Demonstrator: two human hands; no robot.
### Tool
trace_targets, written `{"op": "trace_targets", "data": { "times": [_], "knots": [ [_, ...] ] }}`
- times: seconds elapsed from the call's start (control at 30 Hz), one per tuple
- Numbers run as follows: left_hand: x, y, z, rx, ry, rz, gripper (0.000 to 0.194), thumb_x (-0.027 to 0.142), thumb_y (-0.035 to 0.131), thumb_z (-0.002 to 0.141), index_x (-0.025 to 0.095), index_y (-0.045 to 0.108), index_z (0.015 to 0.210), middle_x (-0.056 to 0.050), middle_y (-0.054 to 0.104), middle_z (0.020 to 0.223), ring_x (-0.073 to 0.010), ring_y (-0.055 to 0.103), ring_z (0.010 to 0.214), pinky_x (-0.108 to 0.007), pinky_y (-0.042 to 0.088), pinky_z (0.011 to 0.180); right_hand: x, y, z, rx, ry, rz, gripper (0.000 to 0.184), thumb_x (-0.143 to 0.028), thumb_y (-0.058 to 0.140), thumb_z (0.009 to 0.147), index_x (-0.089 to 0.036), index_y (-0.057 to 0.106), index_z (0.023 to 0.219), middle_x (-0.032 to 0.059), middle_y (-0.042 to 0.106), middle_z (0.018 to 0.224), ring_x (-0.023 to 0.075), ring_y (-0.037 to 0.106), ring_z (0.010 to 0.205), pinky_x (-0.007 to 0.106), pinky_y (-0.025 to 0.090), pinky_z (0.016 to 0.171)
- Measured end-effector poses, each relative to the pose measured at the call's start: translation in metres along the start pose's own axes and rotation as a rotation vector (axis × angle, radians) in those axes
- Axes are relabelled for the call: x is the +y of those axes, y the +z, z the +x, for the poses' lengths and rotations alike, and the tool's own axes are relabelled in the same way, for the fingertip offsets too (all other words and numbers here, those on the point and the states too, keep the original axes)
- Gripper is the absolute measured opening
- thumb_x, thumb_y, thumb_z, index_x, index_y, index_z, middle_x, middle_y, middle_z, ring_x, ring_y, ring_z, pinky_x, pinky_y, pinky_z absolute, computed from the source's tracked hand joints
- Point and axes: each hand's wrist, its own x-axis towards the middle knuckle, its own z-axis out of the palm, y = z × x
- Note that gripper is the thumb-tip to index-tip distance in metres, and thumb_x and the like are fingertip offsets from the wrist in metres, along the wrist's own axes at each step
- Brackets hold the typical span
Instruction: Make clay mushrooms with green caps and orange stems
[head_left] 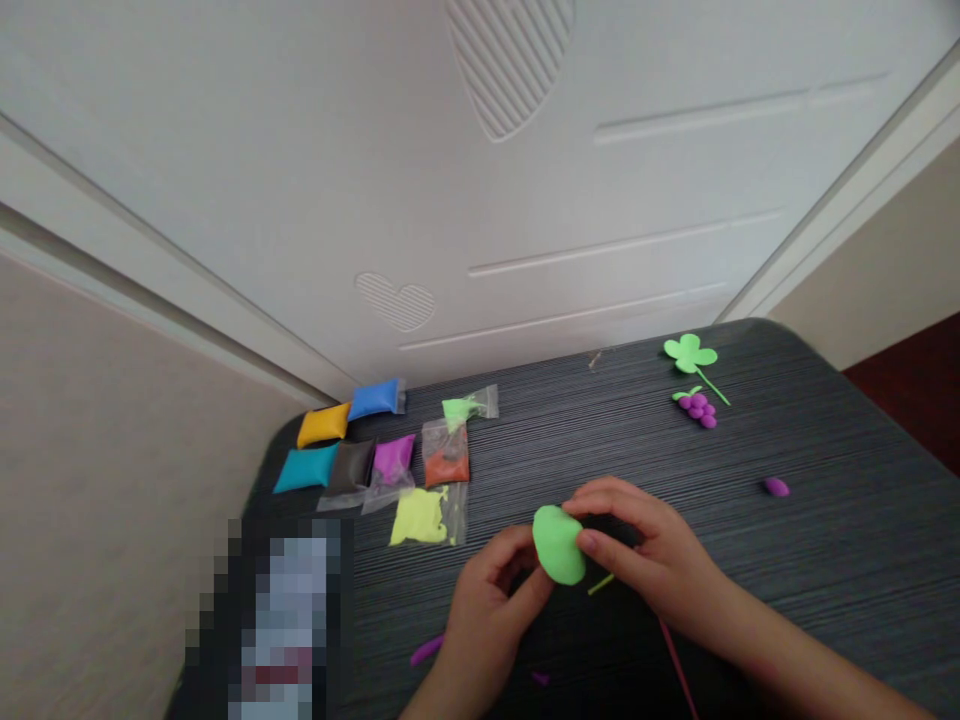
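Observation:
A flat, rounded disc of light green modelling clay is held up between my two hands over the dark table. My left hand grips its left edge, fingers curled behind it. On the other side my right hand pinches the right edge between thumb and fingers. Under my right hand a thin yellow-green strip shows in part. A purple clay piece lies beside my left wrist, and a small purple scrap rests between my forearms. A thin reddish stick runs below my right wrist.
Bags of coloured clay, among them a yellow-green one and a blue one, lie at the left. A green clover shape, a purple grape cluster and a purple lump sit at the right. A white door stands behind the table.

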Motion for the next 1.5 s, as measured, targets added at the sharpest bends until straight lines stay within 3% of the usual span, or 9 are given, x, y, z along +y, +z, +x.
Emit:
{"op": "trace_targets", "data": {
  "times": [0.2, 0.4, 0.63, 0.87, 1.07, 1.3, 1.5],
  "knots": [
    [-0.0055, -0.0032, -0.0007, 0.133, 0.182, 0.29, 0.016, 0.026, 0.058, 0.072, 0.019, 0.061, 0.086, -0.002, 0.059, 0.078, -0.0146, 0.056, 0.076, -0.026, 0.046, 0.073, -0.0021, 0.0004, 0.0002, -0.012, -0.003, 0.03, 0.019, -0.025, 0.056, 0.078, -0.027, 0.062, 0.096, 0.0005, 0.06, 0.096, 0.0106, 0.055, 0.091, 0.023, 0.043, 0.082],
    [-0.0018, -0.0038, 0.0002, 0.17, 0.291, 0.372, 0.013, 0.025, 0.057, 0.072, 0.02, 0.061, 0.083, -0.001, 0.059, 0.073, -0.0137, 0.055, 0.071, -0.024, 0.046, 0.07, -0.0008, 0.0009, -0.0022, -0.006, 0.002, 0.035, 0.018, -0.026, 0.057, 0.077, -0.027, 0.062, 0.094, 0.002, 0.06, 0.095, 0.0131, 0.056, 0.09, 0.025, 0.044, 0.081],
    [-0.004, -0.0015, 0.0008, 0.195, 0.292, 0.353, 0.015, 0.025, 0.057, 0.072, 0.022, 0.063, 0.085, -0.001, 0.061, 0.072, -0.0139, 0.055, 0.07, -0.024, 0.046, 0.07, 0.0011, 0.0028, 0.0017, 0.012, 0.081, 0.019, 0.018, -0.029, 0.059, 0.075, -0.025, 0.062, 0.092, 0.0031, 0.061, 0.09, 0.0153, 0.056, 0.088, 0.027, 0.045, 0.079],
    [-0.0073, -0.0019, -0.0003, 0.191, 0.326, 0.379, 0.013, 0.022, 0.056, 0.071, 0.021, 0.062, 0.083, -0.001, 0.06, 0.073, -0.0141, 0.056, 0.071, -0.022, 0.045, 0.067, 0.0026, 0.0037, 0.0019, -0.006, 0.058, 0.024, 0.016, -0.03, 0.059, 0.075, -0.026, 0.062, 0.091, 0.0021, 0.06, 0.092, 0.0138, 0.056, 0.089, 0.025, 0.044, 0.08],
    [-0.0034, -0.0057, 0.0001, 0.118, 0.379, 0.465, 0.014, 0.021, 0.055, 0.073, 0.02, 0.061, 0.086, 0.0, 0.059, 0.071, -0.0121, 0.056, 0.067, -0.021, 0.044, 0.063, 0.0018, 0.0027, 0.0014, -0.031, 0.038, -0.009, 0.017, -0.03, 0.057, 0.076, -0.025, 0.062, 0.091, 0.0026, 0.06, 0.089, 0.0142, 0.057, 0.086, 0.025, 0.045, 0.077],
    [0.0009, 0.0001, -0.0017, 0.158, 0.289, 0.434, 0.014, 0.024, 0.055, 0.075, 0.019, 0.062, 0.086, -0.001, 0.061, 0.074, -0.012, 0.056, 0.07, -0.022, 0.044, 0.066, -0.001, 0.0011, 0.0017, 0.0, 0.062, -0.055, 0.017, -0.032, 0.056, 0.077, -0.024, 0.063, 0.09, 0.0032, 0.061, 0.09, 0.016, 0.057, 0.088, 0.029, 0.044, 0.079],
    [-0.0033, 0.004, -0.0069, 0.155, 0.301, 0.413, 0.019, 0.025, 0.053, 0.077, 0.02, 0.061, 0.093, -0.001, 0.062, 0.079, -0.0125, 0.056, 0.073, -0.024, 0.043, 0.07, 0.0055, 0.0031, 0.0, 0.034, 0.037, -0.044, 0.017, -0.033, 0.057, 0.075, -0.022, 0.063, 0.086, 0.0039, 0.061, 0.091, 0.0167, 0.056, 0.088, 0.031, 0.044, 0.079]
  ]
}}
